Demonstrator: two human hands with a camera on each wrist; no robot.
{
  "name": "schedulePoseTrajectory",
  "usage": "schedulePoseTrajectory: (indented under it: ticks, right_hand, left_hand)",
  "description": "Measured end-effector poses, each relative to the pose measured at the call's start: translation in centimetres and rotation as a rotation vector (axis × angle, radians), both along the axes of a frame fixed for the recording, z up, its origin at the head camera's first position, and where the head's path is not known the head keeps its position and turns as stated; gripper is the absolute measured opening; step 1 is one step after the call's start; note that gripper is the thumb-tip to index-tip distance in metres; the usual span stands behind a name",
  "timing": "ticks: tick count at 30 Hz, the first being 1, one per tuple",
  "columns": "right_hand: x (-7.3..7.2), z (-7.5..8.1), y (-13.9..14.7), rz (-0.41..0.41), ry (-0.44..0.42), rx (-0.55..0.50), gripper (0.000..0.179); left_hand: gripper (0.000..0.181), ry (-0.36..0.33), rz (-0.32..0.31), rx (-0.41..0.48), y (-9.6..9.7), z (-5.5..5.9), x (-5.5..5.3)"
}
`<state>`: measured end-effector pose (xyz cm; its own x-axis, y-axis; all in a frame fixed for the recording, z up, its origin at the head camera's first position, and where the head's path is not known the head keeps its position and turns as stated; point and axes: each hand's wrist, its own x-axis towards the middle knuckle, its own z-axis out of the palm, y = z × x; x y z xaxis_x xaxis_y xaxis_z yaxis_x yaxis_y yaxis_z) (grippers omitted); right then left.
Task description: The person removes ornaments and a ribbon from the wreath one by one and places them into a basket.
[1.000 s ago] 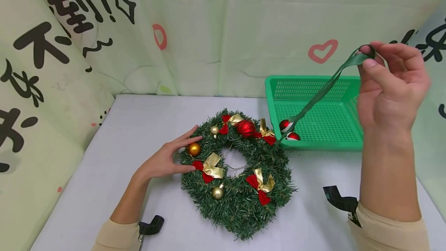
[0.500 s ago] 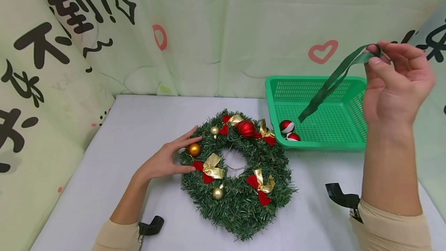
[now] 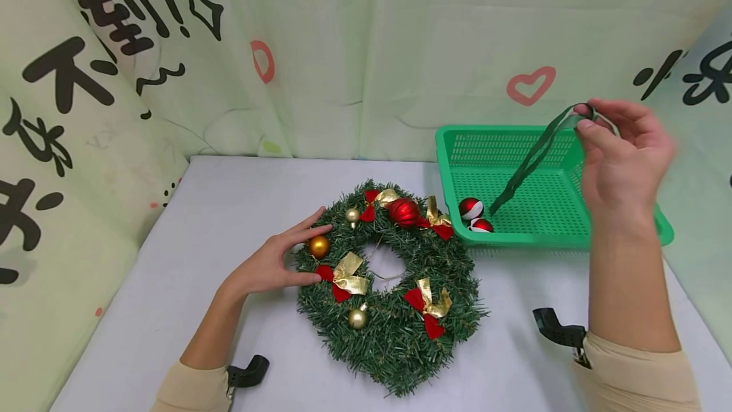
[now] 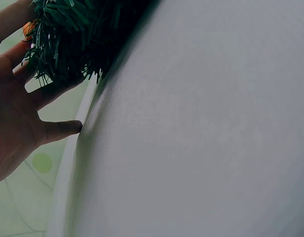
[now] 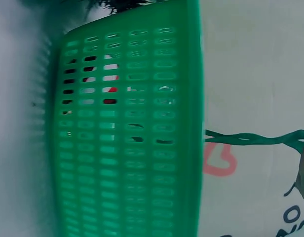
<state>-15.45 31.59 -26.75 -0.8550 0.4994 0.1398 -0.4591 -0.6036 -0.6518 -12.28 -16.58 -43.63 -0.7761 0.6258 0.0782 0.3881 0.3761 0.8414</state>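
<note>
A green wreath [image 3: 394,355] lies on the table, dressed with red and gold bows [image 3: 426,304], small gold balls [image 3: 357,318], an orange-gold ball [image 3: 319,246] and a large red ball [image 3: 403,211]. On the wreath's left side rests my left hand [image 3: 274,259], its fingers spread; the left wrist view shows this hand [image 4: 19,113] against the needles. My right hand [image 3: 626,151] pinches a dark green ribbon [image 3: 532,161] by its looped top over the green basket [image 3: 515,237]. The ribbon's lower end hangs down inside, close to two red and white balls [image 3: 471,208].
Behind the table [image 3: 223,208] hangs a pale green curtain [image 3: 343,68] with black characters and red hearts. The basket stands at the table's back right, its left corner against the wreath. My right forearm covers part of its front rim.
The ribbon's lower end has come away from the wreath's upper right edge and now hangs in the basket. My right hand rose slightly right, then lowered leftward. My left hand stays put.
</note>
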Motion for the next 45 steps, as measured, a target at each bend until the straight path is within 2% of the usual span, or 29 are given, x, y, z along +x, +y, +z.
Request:
schedulePoseTrajectory:
  ticks: [12, 16, 21, 27, 30, 32, 36, 39, 45]
  right_hand:
    - [0.5, -3.1, 1.4, 0.086, -0.206, 0.109, 0.030]
    - [0.8, -3.9, 1.9, 0.115, -0.270, 0.215, 0.028]
    - [1.3, -5.0, 2.5, 0.185, -0.425, 0.488, 0.028]
    - [1.7, -6.2, 2.9, 0.257, -0.624, 0.947, 0.037]
    - [1.7, -6.8, 3.2, 0.283, -0.667, 1.153, 0.039]
    - [1.5, -7.1, 3.2, 0.302, -0.681, 1.243, 0.040]
    - [1.2, -7.9, 3.3, 0.348, -0.708, 1.317, 0.045]
    - [0.9, -8.5, 3.3, 0.367, -0.728, 1.329, 0.048]
    - [0.9, -8.8, 3.1, 0.354, -0.748, 1.324, 0.050]
  left_hand:
    - [0.084, -0.003, 0.000, -0.001, 0.0, -0.1, 0.0]
    - [0.085, -0.001, 0.002, -0.007, 0.0, -0.1, 0.0]
    - [0.085, -0.001, 0.005, -0.007, 0.0, -0.1, 0.0]
    - [0.085, -0.003, 0.006, -0.008, 0.0, -0.1, 0.0]
    - [0.085, -0.003, 0.004, -0.007, 0.0, -0.1, -0.1]
    - [0.085, -0.001, 0.004, -0.006, 0.0, -0.2, -0.1]
    - [0.085, 0.002, 0.005, -0.006, 0.0, -0.2, -0.1]
    - [0.085, 0.000, 0.006, -0.011, 0.0, -0.2, -0.1]
    - [0.085, 0.000, 0.008, -0.019, -0.1, -0.2, -0.1]
